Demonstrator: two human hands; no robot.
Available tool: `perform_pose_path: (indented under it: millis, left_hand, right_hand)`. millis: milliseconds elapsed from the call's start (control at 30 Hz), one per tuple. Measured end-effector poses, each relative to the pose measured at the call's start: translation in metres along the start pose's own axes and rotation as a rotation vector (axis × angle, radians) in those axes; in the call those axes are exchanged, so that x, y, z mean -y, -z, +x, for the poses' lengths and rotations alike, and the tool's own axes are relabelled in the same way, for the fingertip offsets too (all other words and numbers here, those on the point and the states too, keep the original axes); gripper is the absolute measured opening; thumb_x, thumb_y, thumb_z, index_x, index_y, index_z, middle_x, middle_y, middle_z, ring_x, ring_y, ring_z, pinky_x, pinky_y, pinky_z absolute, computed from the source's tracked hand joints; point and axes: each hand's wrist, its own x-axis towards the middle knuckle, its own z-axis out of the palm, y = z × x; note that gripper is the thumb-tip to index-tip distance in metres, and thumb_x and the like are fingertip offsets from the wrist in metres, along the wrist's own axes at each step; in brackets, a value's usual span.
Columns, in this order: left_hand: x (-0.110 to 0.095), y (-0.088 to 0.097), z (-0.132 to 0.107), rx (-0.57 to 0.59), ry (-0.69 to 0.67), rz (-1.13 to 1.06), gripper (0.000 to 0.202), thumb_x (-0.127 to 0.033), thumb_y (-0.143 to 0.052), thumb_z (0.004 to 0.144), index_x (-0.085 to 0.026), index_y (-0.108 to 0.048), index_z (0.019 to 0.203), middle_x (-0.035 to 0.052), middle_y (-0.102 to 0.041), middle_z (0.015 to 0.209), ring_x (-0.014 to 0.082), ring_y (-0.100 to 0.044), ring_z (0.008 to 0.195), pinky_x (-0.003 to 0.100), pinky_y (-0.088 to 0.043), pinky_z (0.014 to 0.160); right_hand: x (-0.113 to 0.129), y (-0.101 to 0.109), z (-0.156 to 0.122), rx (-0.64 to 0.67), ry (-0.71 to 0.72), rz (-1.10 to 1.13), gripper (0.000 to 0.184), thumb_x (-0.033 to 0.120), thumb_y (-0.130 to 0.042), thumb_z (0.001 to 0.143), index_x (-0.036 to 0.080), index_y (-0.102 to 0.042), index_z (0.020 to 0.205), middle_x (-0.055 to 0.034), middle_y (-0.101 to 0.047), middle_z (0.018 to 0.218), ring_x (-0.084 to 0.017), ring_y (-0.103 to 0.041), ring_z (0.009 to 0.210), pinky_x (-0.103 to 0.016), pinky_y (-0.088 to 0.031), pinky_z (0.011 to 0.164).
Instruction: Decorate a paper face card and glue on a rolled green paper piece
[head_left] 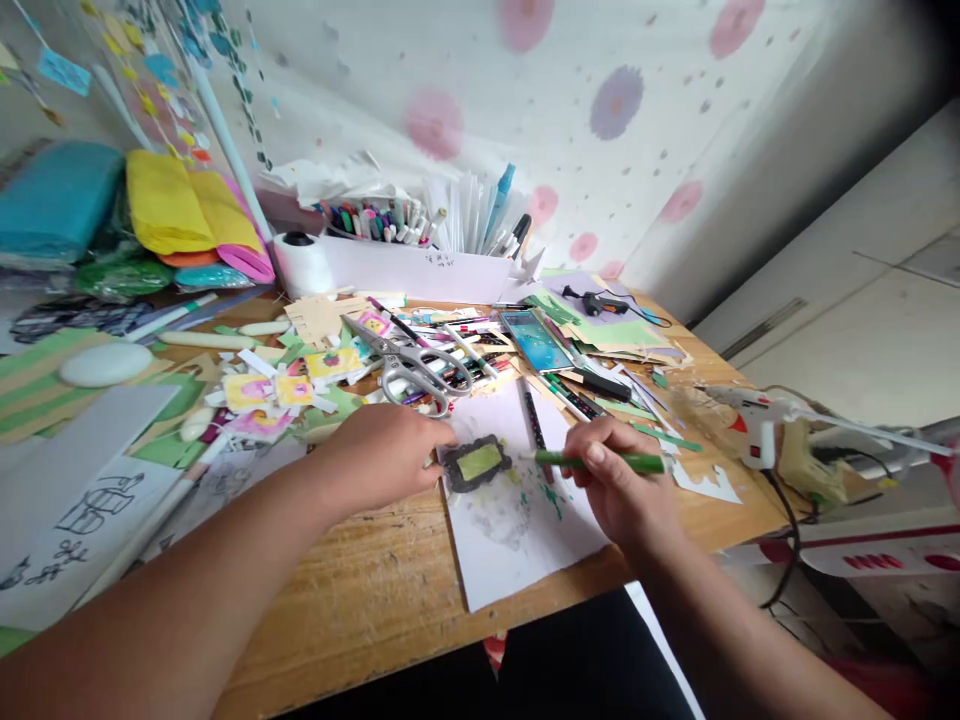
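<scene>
My right hand (619, 480) is closed around a green marker (559, 459), its pale tip pointing left, close to a small paper cutout (480, 462). This cutout has a dark scalloped border and a yellow-green middle, and lies on a white sheet (487, 575) with grey smudges and green marks. At the cutout's left end, my left hand (394, 450) has its finger and thumb bent together on its edge; the exact contact is partly hidden. A dark dotted pen (534, 415) rests on the sheet between the hands. Silver-grey scissors (416, 365) lie just beyond my left hand.
A phone (536, 340) lies among pens and paper scraps. Behind stands a white box (420, 272) of markers beside a thread spool (302, 265). Coloured cutouts (259, 392) and drawings (97, 510) are at left. A glue gun (754, 420) with a cord sits at the right edge.
</scene>
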Motion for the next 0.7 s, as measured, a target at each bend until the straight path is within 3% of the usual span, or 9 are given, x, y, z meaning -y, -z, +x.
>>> perform_pose_path:
  millis: [133,300,400,533,700]
  left_hand:
    - [-0.008,0.002,0.000,0.026,-0.018,0.098,0.018,-0.030,-0.060,0.077,-0.030,-0.071,0.091,0.0021,-0.074,0.081,0.0231,-0.065,0.071,0.028,-0.034,0.055]
    - [-0.014,-0.003,0.000,0.013,-0.023,0.128,0.017,-0.041,-0.063,0.077,-0.027,-0.068,0.084,0.0032,-0.071,0.076,0.0234,-0.064,0.071,0.028,-0.032,0.055]
    - [-0.014,-0.004,0.001,0.021,-0.032,0.119,0.019,-0.045,-0.063,0.077,-0.028,-0.069,0.085,0.0033,-0.072,0.076,0.0240,-0.064,0.071,0.028,-0.031,0.055]
    - [-0.011,-0.003,0.001,0.011,-0.040,0.076,0.013,-0.036,-0.059,0.081,-0.031,-0.071,0.084,0.0012,-0.071,0.076,0.0211,-0.062,0.068,0.028,-0.032,0.056]
    - [-0.011,-0.007,0.003,-0.029,-0.059,0.076,0.015,-0.022,-0.054,0.079,-0.025,-0.064,0.067,0.0007,-0.062,0.062,0.0177,-0.056,0.059,0.028,-0.027,0.053]
  right_hand:
    - [-0.008,-0.014,-0.028,-0.097,-0.112,-0.065,0.023,0.036,-0.068,0.082,0.020,-0.058,0.071,0.0041,-0.053,0.054,-0.011,-0.046,0.047,-0.023,-0.034,0.045]
    - [-0.009,-0.028,-0.035,-0.034,-0.069,-0.236,0.022,0.032,-0.069,0.076,0.020,-0.054,0.068,0.0043,-0.051,0.056,-0.011,-0.043,0.049,-0.023,-0.032,0.046]
    - [-0.010,-0.028,-0.034,-0.068,-0.041,-0.315,0.021,0.027,-0.066,0.074,0.020,-0.051,0.062,0.0044,-0.050,0.053,-0.011,-0.041,0.049,-0.024,-0.033,0.047]
    - [-0.010,-0.028,-0.034,-0.095,-0.035,-0.369,0.021,0.027,-0.063,0.074,0.021,-0.049,0.059,0.0048,-0.049,0.051,-0.011,-0.041,0.048,-0.024,-0.033,0.047]
    - [-0.009,-0.027,-0.037,-0.051,-0.015,-0.439,0.020,0.026,-0.061,0.073,0.021,-0.049,0.058,0.0039,-0.050,0.052,-0.012,-0.043,0.049,-0.024,-0.034,0.047]
